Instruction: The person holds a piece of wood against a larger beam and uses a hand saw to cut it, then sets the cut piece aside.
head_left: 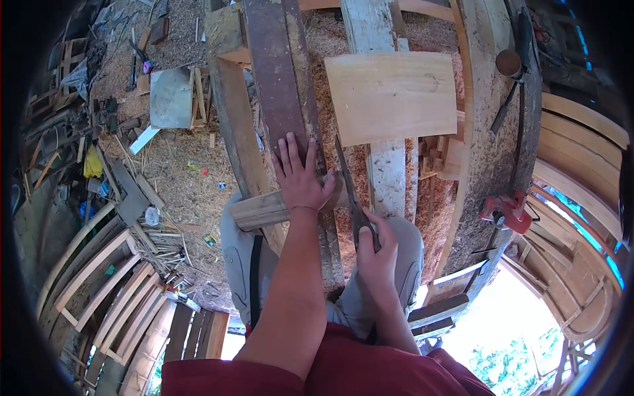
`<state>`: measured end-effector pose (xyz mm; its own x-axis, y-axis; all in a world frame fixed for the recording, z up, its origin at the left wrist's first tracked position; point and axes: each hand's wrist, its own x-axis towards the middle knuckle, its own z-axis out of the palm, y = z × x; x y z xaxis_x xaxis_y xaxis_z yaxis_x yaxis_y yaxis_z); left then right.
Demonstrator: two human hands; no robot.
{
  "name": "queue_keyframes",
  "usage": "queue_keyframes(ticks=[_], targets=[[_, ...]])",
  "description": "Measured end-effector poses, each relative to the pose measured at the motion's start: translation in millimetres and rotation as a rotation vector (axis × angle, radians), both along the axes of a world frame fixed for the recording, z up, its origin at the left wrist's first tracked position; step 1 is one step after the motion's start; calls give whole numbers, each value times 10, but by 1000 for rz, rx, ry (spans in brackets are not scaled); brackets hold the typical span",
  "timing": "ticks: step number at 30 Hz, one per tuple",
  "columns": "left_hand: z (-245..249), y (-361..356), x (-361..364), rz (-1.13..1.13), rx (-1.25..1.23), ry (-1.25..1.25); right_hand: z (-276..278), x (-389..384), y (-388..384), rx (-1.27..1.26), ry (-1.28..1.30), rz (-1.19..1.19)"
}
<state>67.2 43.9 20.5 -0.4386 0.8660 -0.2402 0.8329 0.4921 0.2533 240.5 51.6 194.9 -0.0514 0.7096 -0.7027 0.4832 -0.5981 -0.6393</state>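
A short wooden block (261,210) lies crosswise on a dark reddish-brown plank (277,72). My left hand (302,179) presses down over this block, its fingers stretched out flat and reaching onto the plank, with the thumb pointing right. My right hand (378,254) is closed around the handle of a handsaw (350,181). The narrow blade points away from me and crosses the block's right end, just right of my left thumb.
A pale curved board (395,96) rests ahead on a whitish beam (386,171). To the right, a red power tool (507,212) sits on a long timber, with a mallet (510,64) farther up. Sawdust covers the ground; wooden frames (99,284) stack at left.
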Motion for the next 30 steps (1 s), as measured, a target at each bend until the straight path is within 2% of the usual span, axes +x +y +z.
queue_keyframes(ticks=[1,4,7,10,13,19,22,25,28,30], targets=[[-11,19,3,0,16,6,-29,-28,38,37,-5,18],[-15,10,-16,-8,30,11,257,163,-99,-77,63,-48],[-35,-6,0,4,17,-2,216,50,36,-93,-5,17],[-66,-7,1,15,37,15,-122,-4,41,88,-9,81],[-46,-15,-3,10,36,9,145,228,-122,43,63,13],[-33,-36,-5,34,42,-18,-86,10,46,49,-38,164],[-49,-17,-5,21,40,-25,15,130,-17,34,14,119],[-61,7,-30,27,50,-19,49,129,49,-96,-33,140],[-39,-91,9,19,49,-26,-160,-65,137,52,-53,186],[-49,-27,-16,24,59,-34,-32,-24,68,155,-73,246]])
